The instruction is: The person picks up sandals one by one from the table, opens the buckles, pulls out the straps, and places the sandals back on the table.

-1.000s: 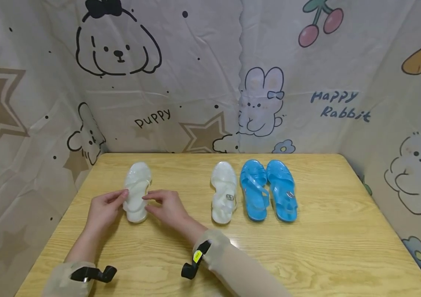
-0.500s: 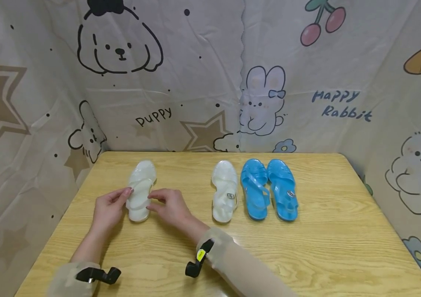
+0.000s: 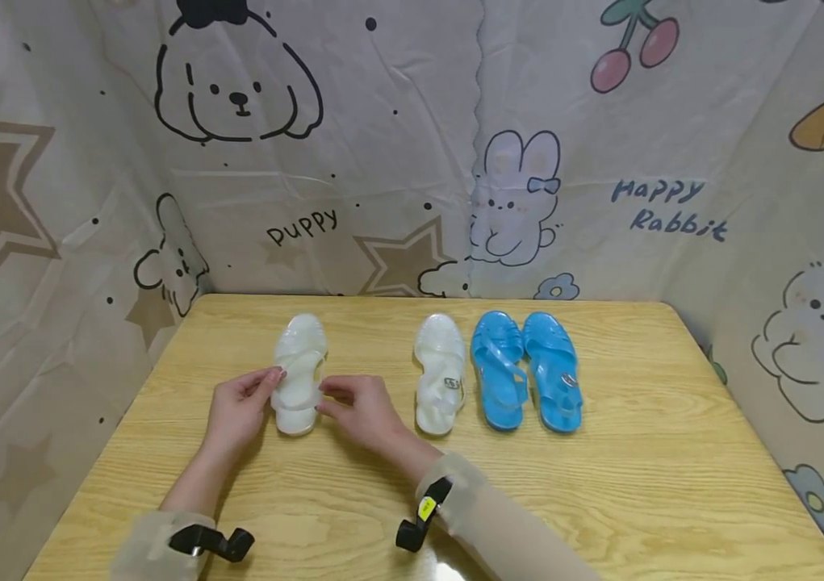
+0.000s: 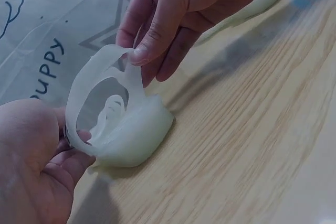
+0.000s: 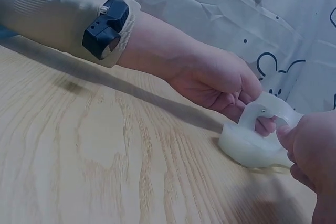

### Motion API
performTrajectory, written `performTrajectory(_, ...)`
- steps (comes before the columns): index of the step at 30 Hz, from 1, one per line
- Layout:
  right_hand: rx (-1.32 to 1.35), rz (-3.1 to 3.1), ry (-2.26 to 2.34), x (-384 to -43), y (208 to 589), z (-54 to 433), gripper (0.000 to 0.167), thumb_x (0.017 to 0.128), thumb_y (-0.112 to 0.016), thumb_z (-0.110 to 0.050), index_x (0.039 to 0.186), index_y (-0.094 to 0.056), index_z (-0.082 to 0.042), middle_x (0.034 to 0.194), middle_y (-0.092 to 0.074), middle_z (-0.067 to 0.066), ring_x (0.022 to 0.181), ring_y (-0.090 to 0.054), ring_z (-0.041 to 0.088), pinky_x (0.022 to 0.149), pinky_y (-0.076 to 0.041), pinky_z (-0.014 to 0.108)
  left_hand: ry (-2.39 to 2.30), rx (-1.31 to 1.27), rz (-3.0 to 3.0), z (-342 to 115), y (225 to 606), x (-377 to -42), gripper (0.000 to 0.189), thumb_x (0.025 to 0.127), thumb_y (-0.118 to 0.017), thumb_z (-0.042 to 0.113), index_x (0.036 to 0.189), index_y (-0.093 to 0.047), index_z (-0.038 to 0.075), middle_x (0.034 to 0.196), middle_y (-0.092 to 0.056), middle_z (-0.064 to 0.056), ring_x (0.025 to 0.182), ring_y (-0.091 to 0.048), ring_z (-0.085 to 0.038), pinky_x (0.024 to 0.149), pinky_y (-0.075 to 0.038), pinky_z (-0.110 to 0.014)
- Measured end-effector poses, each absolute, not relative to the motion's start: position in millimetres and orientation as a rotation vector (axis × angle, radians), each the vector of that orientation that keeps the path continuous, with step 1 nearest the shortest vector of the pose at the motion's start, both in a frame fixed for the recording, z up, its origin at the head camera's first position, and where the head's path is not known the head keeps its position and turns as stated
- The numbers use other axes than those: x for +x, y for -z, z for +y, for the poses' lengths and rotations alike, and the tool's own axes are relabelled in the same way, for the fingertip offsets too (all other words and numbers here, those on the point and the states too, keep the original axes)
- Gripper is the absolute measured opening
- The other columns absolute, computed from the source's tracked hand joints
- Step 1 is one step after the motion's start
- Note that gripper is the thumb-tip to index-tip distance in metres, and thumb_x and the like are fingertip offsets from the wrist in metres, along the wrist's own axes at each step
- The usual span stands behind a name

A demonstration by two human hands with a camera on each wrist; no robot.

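Observation:
A white jelly sandal (image 3: 299, 345) points its toe to the back, on the left half of the table. My left hand (image 3: 236, 410) pinches the strap on its left side, while my right hand (image 3: 366, 413) pinches the strap on the right. In the left wrist view, the strap arches above the thick heel (image 4: 139, 142), with the right thumb pressed on it. Up close in the right wrist view, the sandal's sole (image 5: 251, 148) appears to sit on or just above the wood; the left fingertips are partly hidden behind the strap.
A second white sandal (image 3: 438, 375) stands farther right, its buckle facing up. Beside it are two blue sandals, one (image 3: 496, 371) left and one (image 3: 551, 371) right, toes to the back. Patterned cloth (image 3: 397, 161) rises behind the wooden table (image 3: 600, 500) and at both sides.
Both hands have moved to the right together, bringing the white sandal closer to the second white one. The second white sandal and the blue pair have stayed in place.

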State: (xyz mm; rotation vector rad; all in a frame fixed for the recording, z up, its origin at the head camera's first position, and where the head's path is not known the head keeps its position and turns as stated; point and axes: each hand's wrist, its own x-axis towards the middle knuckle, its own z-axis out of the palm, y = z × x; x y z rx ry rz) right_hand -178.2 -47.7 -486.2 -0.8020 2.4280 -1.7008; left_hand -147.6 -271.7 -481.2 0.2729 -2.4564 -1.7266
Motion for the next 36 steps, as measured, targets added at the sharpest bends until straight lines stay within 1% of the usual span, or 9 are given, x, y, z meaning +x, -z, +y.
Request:
performTrajectory(1, -0.800, 2.434, 1.693, -177.7, 485.7, -44.6, 0.027, 0.093, -0.083, -0.006, 0.118, -0.078, 0.001, 0.116, -0.078, 0.009, 0.108, -0.073, 0.013, 0.092, -0.056, 0.021, 1.741, 0.269, -2.458, -268.9, 480.9, -148.0, 0.051, 0.110, -0.061, 0.036, 0.134, -0.067, -0.008, 0.131, -0.070, -0.020, 0.123, -0.065, -0.024, 0.089, -0.052, -0.012)
performTrajectory(5, -0.779, 2.455, 1.661, -176.7, 484.5, -34.1, 0.027, 0.093, -0.083, -0.006, 0.118, -0.078, 0.000, 0.116, -0.078, 0.009, 0.108, -0.073, 0.014, 0.092, -0.057, 0.023, 1.771, 0.262, -2.453, -259.5, 480.7, -149.2, 0.049, 0.110, -0.061, 0.035, 0.133, -0.067, -0.008, 0.128, -0.071, -0.020, 0.119, -0.067, -0.025, 0.087, -0.054, -0.013)
performTrajectory(10, -0.772, 2.482, 1.631, -173.8, 479.5, -23.8, 0.024, 0.094, -0.082, -0.004, 0.117, -0.078, 0.000, 0.116, -0.078, 0.010, 0.107, -0.074, 0.019, 0.091, -0.058, 0.025, 1.798, 0.251, -2.445, -250.4, 480.1, -147.7, 0.048, 0.110, -0.061, 0.034, 0.133, -0.068, -0.007, 0.128, -0.072, -0.020, 0.121, -0.066, -0.028, 0.087, -0.053, -0.013)
performTrajectory(13, -0.775, 2.500, 1.620, -171.2, 476.1, -16.2, 0.023, 0.094, -0.081, -0.004, 0.116, -0.078, 0.001, 0.114, -0.078, 0.012, 0.105, -0.075, 0.021, 0.090, -0.059, 0.027, 1.784, 0.220, -2.465, -244.3, 481.2, -146.9, 0.047, 0.110, -0.061, 0.033, 0.133, -0.068, -0.007, 0.127, -0.072, -0.019, 0.121, -0.066, -0.026, 0.088, -0.052, -0.012)
performTrajectory(17, -0.798, 2.517, 1.614, -169.2, 473.7, -5.1, 0.023, 0.094, -0.080, -0.002, 0.117, -0.077, 0.003, 0.113, -0.078, 0.015, 0.105, -0.076, 0.023, 0.090, -0.060, 0.028, 1.768, 0.173, -2.492, -235.3, 482.8, -146.9, 0.046, 0.110, -0.061, 0.035, 0.131, -0.070, -0.005, 0.125, -0.074, -0.016, 0.118, -0.067, -0.024, 0.087, -0.053, -0.014)
performTrajectory(20, -0.813, 2.545, 1.589, -168.1, 472.4, 3.2, 0.022, 0.095, -0.079, -0.001, 0.116, -0.076, 0.003, 0.113, -0.077, 0.016, 0.106, -0.075, 0.024, 0.091, -0.059, 0.028, 1.806, 0.157, -2.480, -227.7, 483.4, -147.8, 0.046, 0.109, -0.062, 0.036, 0.130, -0.071, -0.004, 0.124, -0.074, -0.016, 0.117, -0.068, -0.025, 0.086, -0.054, -0.016)
performTrajectory(24, -0.813, 2.580, 1.547, -165.7, 470.4, 14.1, 0.021, 0.095, -0.078, -0.002, 0.115, -0.076, 0.003, 0.112, -0.078, 0.015, 0.106, -0.075, 0.024, 0.091, -0.060, 0.029, 1.869, 0.150, -2.450, -217.5, 484.7, -149.5, 0.045, 0.109, -0.063, 0.034, 0.130, -0.071, -0.005, 0.123, -0.074, -0.018, 0.117, -0.068, -0.028, 0.087, -0.055, -0.017)
performTrajectory(30, -0.819, 2.614, 1.514, -161.2, 468.9, 27.9, 0.022, 0.094, -0.079, -0.001, 0.115, -0.076, 0.006, 0.111, -0.078, 0.017, 0.104, -0.076, 0.025, 0.089, -0.060, 0.028, 1.882, 0.122, -2.447, -204.0, 486.5, -151.6, 0.041, 0.108, -0.065, 0.029, 0.128, -0.072, -0.006, 0.120, -0.075, -0.017, 0.114, -0.070, -0.028, 0.087, -0.056, -0.019)
performTrajectory(36, -0.862, 2.687, 1.417, -156.6, 465.0, 36.8, 0.019, 0.095, -0.079, -0.002, 0.113, -0.077, 0.002, 0.112, -0.078, 0.016, 0.106, -0.075, 0.022, 0.091, -0.060, 0.031, 1.865, 0.079, -2.448, -193.8, 490.8, -154.4, 0.036, 0.108, -0.066, 0.025, 0.126, -0.073, -0.006, 0.117, -0.076, -0.017, 0.111, -0.071, -0.027, 0.086, -0.056, -0.019)
